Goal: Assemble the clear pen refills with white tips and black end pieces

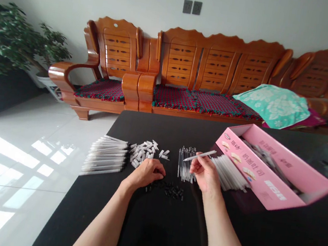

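My right hand (207, 175) pinches a pen (191, 158) with a whitish barrel, tilted so its pointed end faces left. Beneath it lies a row of thin clear refills (184, 170). White tubes (229, 173), apparently pen barrels, are stacked just right of that hand. My left hand (146, 172) is low over the table with thumb and fingers drawn together; whatever is between them is hidden. Small black pieces (174, 191) are scattered beside its fingertips. Behind it sits a heap of short white caps (144, 151), and farther left a stack of whitish pens (106, 157).
A pink box (282, 192) holding more whitish items stands on the black table (149, 227) at the right. Beyond the table is a wooden bench (179, 60) with a teal cloth (276, 106). Plants (13, 40) stand at the left on a tiled floor (17, 167).
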Demonstrator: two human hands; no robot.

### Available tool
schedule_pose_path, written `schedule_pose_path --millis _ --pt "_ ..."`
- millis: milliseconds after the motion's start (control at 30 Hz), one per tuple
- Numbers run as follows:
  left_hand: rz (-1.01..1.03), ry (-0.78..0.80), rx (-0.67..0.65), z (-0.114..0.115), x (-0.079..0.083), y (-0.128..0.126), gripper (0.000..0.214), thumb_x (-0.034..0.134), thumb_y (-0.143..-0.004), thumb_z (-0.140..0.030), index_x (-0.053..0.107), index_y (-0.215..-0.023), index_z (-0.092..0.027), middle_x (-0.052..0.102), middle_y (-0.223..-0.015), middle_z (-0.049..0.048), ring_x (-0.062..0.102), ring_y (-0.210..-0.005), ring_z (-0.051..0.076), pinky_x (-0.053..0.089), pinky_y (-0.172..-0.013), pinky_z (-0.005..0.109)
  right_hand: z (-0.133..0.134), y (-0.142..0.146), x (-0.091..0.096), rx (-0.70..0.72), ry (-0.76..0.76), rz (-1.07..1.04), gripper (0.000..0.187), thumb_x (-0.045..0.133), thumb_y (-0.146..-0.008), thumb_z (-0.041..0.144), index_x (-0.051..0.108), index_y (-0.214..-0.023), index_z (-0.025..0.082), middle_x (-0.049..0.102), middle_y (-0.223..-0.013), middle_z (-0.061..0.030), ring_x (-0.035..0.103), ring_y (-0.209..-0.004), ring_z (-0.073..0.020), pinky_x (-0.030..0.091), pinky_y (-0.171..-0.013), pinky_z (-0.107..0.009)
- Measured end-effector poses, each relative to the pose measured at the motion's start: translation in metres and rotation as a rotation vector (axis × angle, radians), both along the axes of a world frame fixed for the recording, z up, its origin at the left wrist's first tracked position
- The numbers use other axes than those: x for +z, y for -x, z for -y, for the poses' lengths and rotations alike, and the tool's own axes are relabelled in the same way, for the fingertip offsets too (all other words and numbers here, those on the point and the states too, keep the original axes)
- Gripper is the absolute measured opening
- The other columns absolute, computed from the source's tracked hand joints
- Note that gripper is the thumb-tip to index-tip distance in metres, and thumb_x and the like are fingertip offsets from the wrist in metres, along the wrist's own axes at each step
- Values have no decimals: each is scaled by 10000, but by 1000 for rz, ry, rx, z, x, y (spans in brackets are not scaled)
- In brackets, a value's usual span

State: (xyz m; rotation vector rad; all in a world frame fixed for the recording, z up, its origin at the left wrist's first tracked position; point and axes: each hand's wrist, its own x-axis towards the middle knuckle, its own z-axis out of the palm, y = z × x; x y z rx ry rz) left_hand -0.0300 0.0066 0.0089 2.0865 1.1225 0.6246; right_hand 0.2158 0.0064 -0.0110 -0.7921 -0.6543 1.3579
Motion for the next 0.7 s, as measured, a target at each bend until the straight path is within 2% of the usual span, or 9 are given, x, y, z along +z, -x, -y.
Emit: schedule_pose_path --millis 100,200,267,433,567,700 --pt "227 152 102 0 -1 -5 103 640 -796 -227 709 -825 -156 684 -739 29 637 -686 146 481 -623 239 0 1 1 3 -20 -6 220 760 -740 285 670 -916 188 624 -565 48 539 -408 -102 436 -355 -203" --pt "539 370 154 -1 -4 -13 249 647 -812 -356 653 -905 -125 680 -756 55 668 -662 168 514 -548 242 0 1 1 -3 -24 -16 215 770 -727 267 689 -903 173 581 -536 60 480 -372 -78 377 -326 -186" --pt "650 417 170 -2 -8 -18 332 683 -790 -409 658 -930 -108 669 -753 58 660 -634 157 518 -525 232 0 1 1 -8 -22 -24 217 780 -712 255 700 -890 160 583 -537 54 477 -371 -72 367 -324 -182" --pt "737 462 182 1 -11 -25 392 742 -758 -421 719 -959 -86 634 -710 41 610 -608 110 519 -550 208 0 2 0 11 -37 -3 179 769 -727 259 699 -853 153 636 -555 21 543 -402 -100 432 -339 -201" --pt "799 509 171 4 -9 -28 411 788 -724 -387 687 -1004 -104 630 -699 21 600 -603 107 514 -558 213 3 7 2 59 -53 54 173 759 -749 276 677 -848 162 700 -610 -17 619 -450 -143 511 -375 -240" --pt "845 529 169 4 -9 -30 371 814 -698 -368 631 -905 -121 624 -700 9 594 -577 102 502 -546 216 6 11 4 95 -38 98 192 768 -752 279 663 -860 160 709 -623 -22 634 -460 -155 535 -393 -258"
